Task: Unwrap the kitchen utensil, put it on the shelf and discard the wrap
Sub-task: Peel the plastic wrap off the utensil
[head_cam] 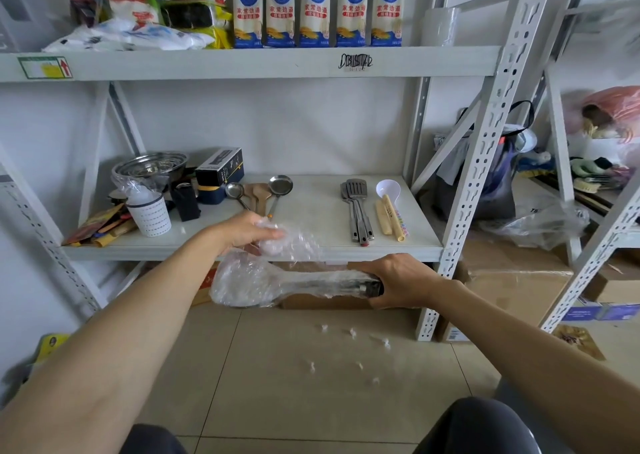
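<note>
Nearest to us, our right hand point(401, 282) is closed around the dark handle end of the kitchen utensil point(298, 285), holding it level in front of the shelf's edge, its broad head pointing toward our left. Clear plastic wrap point(242, 280) covers the head and most of the shaft. Just above the head, our left hand point(247, 230) pinches a loose, bunched part of that wrap, lifted off the utensil. Below both hands, small white scraps point(349, 332) lie scattered on the tiled floor. Beyond the hands, the shelf point(311, 211) carries ladles point(277, 190) past our left hand and metal spatulas point(356, 207) and a white spoon point(388, 190) past our right. Farthest, above, stand blue-and-white packets point(315, 6).
</note>
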{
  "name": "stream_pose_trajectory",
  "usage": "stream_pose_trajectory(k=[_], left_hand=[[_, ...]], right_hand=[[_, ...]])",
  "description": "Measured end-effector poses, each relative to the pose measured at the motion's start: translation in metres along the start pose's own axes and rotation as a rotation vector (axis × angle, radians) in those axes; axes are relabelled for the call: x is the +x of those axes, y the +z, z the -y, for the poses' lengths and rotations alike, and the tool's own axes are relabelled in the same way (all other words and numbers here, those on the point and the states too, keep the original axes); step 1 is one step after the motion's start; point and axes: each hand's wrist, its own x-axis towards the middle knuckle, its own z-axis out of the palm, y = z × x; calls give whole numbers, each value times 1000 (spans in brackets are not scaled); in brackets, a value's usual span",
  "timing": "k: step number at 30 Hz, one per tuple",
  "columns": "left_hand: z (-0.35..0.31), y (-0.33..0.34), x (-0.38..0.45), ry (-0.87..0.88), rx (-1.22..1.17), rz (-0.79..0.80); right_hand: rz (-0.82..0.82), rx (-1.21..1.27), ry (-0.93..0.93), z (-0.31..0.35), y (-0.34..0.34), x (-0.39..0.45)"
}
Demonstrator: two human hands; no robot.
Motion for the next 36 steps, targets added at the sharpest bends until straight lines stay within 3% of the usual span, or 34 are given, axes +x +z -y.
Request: stream_pose_trajectory(k=[3,8,10,14,19,31,36], left_hand=[[4,-6,-1,48,-350,-165],[-11,-7,-4,144,-585,-371],[-22,-7,-6,181,-572,-457],[-29,-9,-12,368,-243,-631],[-25,-23,-17,426,49,-560],[-29,-42,-40,415,-24,-585],[-34,-29,-59,248,-247,-279]], right_hand=[[9,5,17,-3,4,-2],[-32,87,54,-4,9,0],[-40,87,69,-5,10,3],[-28,46,56,-8,8,6],[-28,54,18,-10,12,3],[42,221,181,-20,19,1],[25,320,292,-23,21,4]])
